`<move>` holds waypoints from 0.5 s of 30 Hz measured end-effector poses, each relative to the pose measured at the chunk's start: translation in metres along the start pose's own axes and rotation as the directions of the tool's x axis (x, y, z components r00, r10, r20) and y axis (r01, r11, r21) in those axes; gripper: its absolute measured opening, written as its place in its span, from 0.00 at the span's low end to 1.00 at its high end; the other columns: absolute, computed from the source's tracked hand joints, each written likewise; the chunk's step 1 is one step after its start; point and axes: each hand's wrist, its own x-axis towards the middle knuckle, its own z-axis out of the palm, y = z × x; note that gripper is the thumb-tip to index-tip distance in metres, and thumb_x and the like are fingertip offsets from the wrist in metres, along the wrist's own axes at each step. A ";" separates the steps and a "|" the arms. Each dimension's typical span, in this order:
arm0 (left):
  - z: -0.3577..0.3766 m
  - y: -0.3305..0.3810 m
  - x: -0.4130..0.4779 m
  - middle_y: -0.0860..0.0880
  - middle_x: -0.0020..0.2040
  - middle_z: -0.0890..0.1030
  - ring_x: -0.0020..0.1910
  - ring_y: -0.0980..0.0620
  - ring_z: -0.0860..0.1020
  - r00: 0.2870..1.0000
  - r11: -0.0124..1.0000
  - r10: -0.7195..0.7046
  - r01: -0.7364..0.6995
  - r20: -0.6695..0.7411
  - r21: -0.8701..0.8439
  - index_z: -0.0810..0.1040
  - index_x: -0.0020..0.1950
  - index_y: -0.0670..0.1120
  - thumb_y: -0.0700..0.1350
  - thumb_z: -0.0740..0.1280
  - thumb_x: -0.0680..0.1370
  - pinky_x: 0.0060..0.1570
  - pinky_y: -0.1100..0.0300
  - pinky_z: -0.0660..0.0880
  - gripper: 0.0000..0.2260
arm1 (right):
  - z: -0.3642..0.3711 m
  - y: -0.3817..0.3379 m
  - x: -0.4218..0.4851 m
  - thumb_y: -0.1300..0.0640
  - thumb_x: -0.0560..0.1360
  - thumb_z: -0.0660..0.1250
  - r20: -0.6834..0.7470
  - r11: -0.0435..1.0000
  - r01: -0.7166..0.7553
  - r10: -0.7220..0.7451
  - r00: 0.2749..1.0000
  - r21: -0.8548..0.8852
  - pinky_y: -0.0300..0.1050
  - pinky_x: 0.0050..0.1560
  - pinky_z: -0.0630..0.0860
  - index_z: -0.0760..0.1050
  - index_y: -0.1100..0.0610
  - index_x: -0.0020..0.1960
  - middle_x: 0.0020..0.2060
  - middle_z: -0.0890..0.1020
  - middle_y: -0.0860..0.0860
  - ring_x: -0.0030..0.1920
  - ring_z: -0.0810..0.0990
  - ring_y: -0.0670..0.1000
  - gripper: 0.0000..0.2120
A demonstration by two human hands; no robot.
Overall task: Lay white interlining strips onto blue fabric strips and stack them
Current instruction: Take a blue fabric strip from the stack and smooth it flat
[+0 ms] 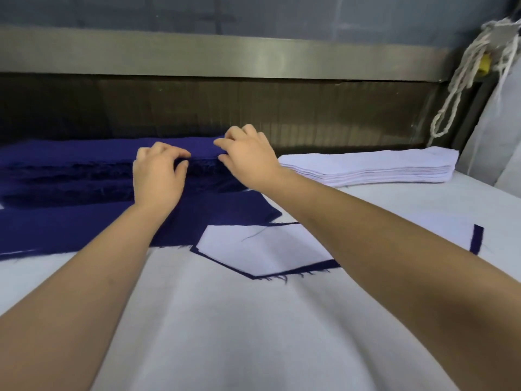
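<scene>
Fingers of left hand (159, 176) & right hand (248, 156) are pinching top layer of blue strip stack (84, 165), w/ only one interlined strip (267, 246) laid, white interlining stack (372, 165) mostly waiting.

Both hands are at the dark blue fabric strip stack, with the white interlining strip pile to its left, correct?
No. The head view shows the white interlining strip pile right of the dark blue fabric strip stack; left hand and right hand are at that stack.
</scene>
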 end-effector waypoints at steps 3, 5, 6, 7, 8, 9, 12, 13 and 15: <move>0.005 0.001 -0.007 0.45 0.59 0.76 0.59 0.40 0.69 1.000 1.000 -0.016 0.016 -0.022 0.005 0.78 0.60 0.46 0.42 0.63 0.79 0.57 0.50 0.64 0.11 | 0.009 -0.005 0.008 0.51 0.81 0.55 0.010 0.986 0.105 -0.105 0.994 -0.127 0.49 0.56 0.65 0.71 0.55 0.66 0.62 0.73 0.53 0.62 0.68 0.56 0.17; 0.007 0.001 -0.008 0.45 0.58 0.76 0.59 0.40 0.69 0.999 1.000 -0.016 0.015 -0.041 -0.007 0.78 0.60 0.46 0.43 0.63 0.79 0.56 0.51 0.64 0.11 | 0.012 -0.006 0.011 0.54 0.81 0.55 0.036 0.977 0.130 -0.125 0.991 -0.167 0.48 0.54 0.65 0.73 0.56 0.63 0.60 0.74 0.54 0.60 0.70 0.56 0.14; 0.008 0.000 -0.007 0.45 0.58 0.77 0.59 0.41 0.69 0.999 1.000 -0.013 0.012 -0.051 -0.014 0.79 0.59 0.46 0.43 0.63 0.79 0.56 0.52 0.64 0.10 | 0.012 -0.007 0.012 0.56 0.81 0.56 0.047 0.975 0.134 -0.128 0.991 -0.175 0.48 0.53 0.66 0.74 0.57 0.62 0.60 0.74 0.54 0.59 0.70 0.56 0.13; 0.008 -0.002 -0.007 0.46 0.58 0.77 0.59 0.41 0.69 0.998 1.000 -0.017 0.015 -0.060 -0.023 0.79 0.59 0.46 0.43 0.63 0.79 0.55 0.52 0.63 0.10 | 0.012 -0.009 0.014 0.58 0.81 0.57 0.055 0.975 0.137 -0.129 0.990 -0.177 0.48 0.52 0.66 0.74 0.57 0.62 0.59 0.74 0.54 0.59 0.71 0.56 0.12; 0.007 -0.003 -0.007 0.46 0.58 0.77 0.59 0.41 0.69 0.997 0.999 -0.024 0.022 -0.071 -0.034 0.79 0.58 0.46 0.43 0.63 0.79 0.55 0.53 0.63 0.10 | 0.010 -0.010 0.017 0.59 0.81 0.58 0.061 0.976 0.135 -0.127 0.990 -0.169 0.47 0.52 0.66 0.74 0.57 0.61 0.58 0.75 0.54 0.58 0.72 0.56 0.12; 0.008 -0.004 -0.007 0.46 0.57 0.77 0.59 0.41 0.69 0.996 0.999 -0.032 0.028 -0.083 -0.047 0.79 0.58 0.46 0.43 0.63 0.79 0.54 0.53 0.63 0.10 | 0.008 -0.010 0.019 0.60 0.80 0.57 0.062 0.980 0.126 -0.118 0.991 -0.152 0.47 0.52 0.67 0.74 0.58 0.61 0.58 0.75 0.54 0.58 0.72 0.56 0.12; 0.007 -0.005 -0.008 0.46 0.57 0.76 0.59 0.43 0.68 0.992 0.996 -0.056 0.048 -0.113 -0.073 0.80 0.56 0.46 0.43 0.63 0.79 0.54 0.55 0.62 0.09 | 0.000 -0.010 0.024 0.58 0.80 0.58 0.057 0.995 0.063 -0.058 0.997 -0.077 0.47 0.52 0.67 0.76 0.56 0.59 0.56 0.78 0.53 0.58 0.74 0.56 0.12; 0.007 -0.005 -0.007 0.47 0.57 0.76 0.59 0.43 0.68 0.991 0.996 -0.063 0.054 -0.121 -0.078 0.80 0.56 0.46 0.43 0.63 0.79 0.54 0.55 0.62 0.09 | -0.003 -0.010 0.026 0.56 0.80 0.59 0.057 0.999 0.022 -0.020 0.998 -0.028 0.46 0.51 0.67 0.77 0.54 0.58 0.56 0.79 0.52 0.58 0.74 0.55 0.11; 0.007 -0.006 -0.007 0.47 0.57 0.75 0.59 0.43 0.68 0.990 0.995 -0.066 0.056 -0.126 -0.080 0.81 0.55 0.46 0.43 0.64 0.78 0.55 0.55 0.62 0.09 | -0.009 -0.011 0.028 0.54 0.77 0.64 0.071 0.990 -0.096 0.089 0.994 0.106 0.46 0.50 0.69 0.80 0.52 0.55 0.54 0.81 0.50 0.58 0.76 0.53 0.09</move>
